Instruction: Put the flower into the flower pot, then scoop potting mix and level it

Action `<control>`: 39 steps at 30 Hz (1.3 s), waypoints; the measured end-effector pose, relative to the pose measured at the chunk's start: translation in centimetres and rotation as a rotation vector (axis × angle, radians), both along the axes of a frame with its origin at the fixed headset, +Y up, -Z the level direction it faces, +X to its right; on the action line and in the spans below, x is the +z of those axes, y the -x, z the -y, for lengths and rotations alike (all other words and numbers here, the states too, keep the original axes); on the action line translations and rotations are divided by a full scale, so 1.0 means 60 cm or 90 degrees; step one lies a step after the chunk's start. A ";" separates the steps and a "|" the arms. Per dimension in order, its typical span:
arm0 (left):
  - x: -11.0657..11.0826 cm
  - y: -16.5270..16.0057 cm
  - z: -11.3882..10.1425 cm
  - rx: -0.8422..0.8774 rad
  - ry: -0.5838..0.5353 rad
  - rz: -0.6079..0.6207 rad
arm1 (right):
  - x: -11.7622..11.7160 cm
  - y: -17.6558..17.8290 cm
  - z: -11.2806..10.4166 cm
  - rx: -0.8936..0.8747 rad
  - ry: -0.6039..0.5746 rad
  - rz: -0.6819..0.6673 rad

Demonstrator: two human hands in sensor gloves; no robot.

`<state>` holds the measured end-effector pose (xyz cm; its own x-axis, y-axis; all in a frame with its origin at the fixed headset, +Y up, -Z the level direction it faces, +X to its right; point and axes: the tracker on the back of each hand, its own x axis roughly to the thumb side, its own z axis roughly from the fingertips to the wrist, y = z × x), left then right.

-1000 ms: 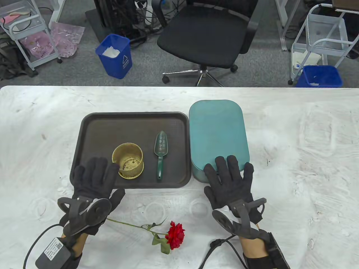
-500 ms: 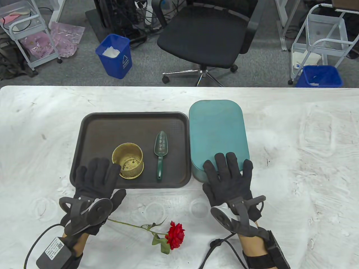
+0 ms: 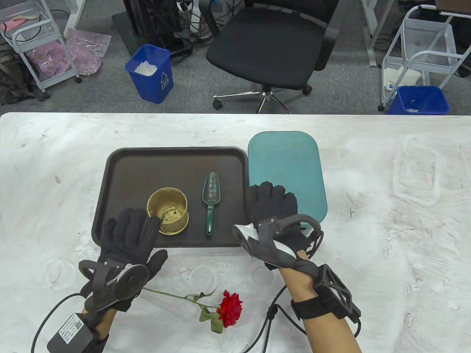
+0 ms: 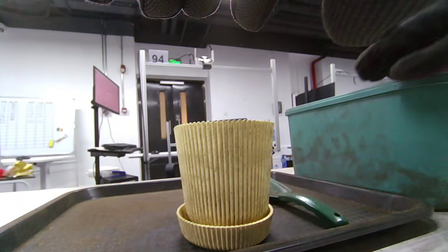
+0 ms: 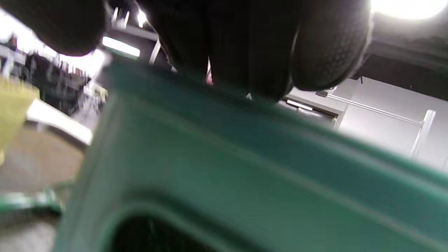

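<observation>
A red rose (image 3: 231, 308) lies on the white table near the front edge, its stem running left under my left wrist. My left hand (image 3: 127, 228) rests flat on the near-left corner of the dark tray (image 3: 176, 161), fingers straight, beside the ribbed yellow pot (image 3: 168, 210) (image 4: 224, 182). A green trowel (image 3: 210, 206) (image 4: 311, 207) lies on the tray to the right of the pot. My right hand (image 3: 270, 198) sits arched over the near-left corner of the teal lidded box (image 3: 285, 165) (image 5: 245, 175), its fingers (image 5: 315, 45) curled onto the lid's edge.
The teal box stands flush against the tray's right side. Behind the table (image 3: 386, 206) are a black office chair (image 3: 272, 47), two blue bins (image 3: 151, 73) (image 3: 419, 100) and white wire carts (image 3: 423, 44) on the floor.
My right hand has lifted from lying flat at the box's near edge, swung left and curled over the box's near-left corner. My left hand has barely shifted.
</observation>
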<state>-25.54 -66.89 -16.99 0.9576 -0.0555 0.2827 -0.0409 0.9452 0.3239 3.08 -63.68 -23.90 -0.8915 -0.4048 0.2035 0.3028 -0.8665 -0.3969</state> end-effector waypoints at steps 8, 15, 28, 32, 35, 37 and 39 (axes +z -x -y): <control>0.005 -0.011 0.000 -0.006 -0.002 0.014 | 0.000 0.007 0.033 0.099 -0.051 0.019; 0.008 -0.016 -0.002 -0.009 -0.009 0.022 | 0.009 0.003 0.032 0.137 -0.107 -0.029; 0.011 -0.020 -0.001 -0.004 -0.015 0.023 | 0.008 -0.008 -0.045 0.188 -0.226 -0.011; 0.011 -0.018 -0.003 -0.001 -0.016 0.016 | -0.002 -0.016 -0.088 0.174 -0.252 0.022; 0.010 -0.017 -0.002 0.002 -0.014 0.015 | -0.012 -0.025 -0.118 0.147 -0.201 0.049; 0.009 -0.018 -0.001 -0.001 -0.011 0.015 | -0.017 -0.036 -0.138 0.113 -0.180 0.072; 0.009 -0.019 0.000 -0.007 -0.009 0.015 | -0.027 -0.059 -0.163 0.051 -0.179 0.100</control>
<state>-24.42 -66.91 -16.45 0.9502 -0.0693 0.3039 -0.0387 0.9412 0.3356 6.62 -53.93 -25.51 -0.8663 -0.4954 -0.0639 0.4419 -0.7003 -0.5606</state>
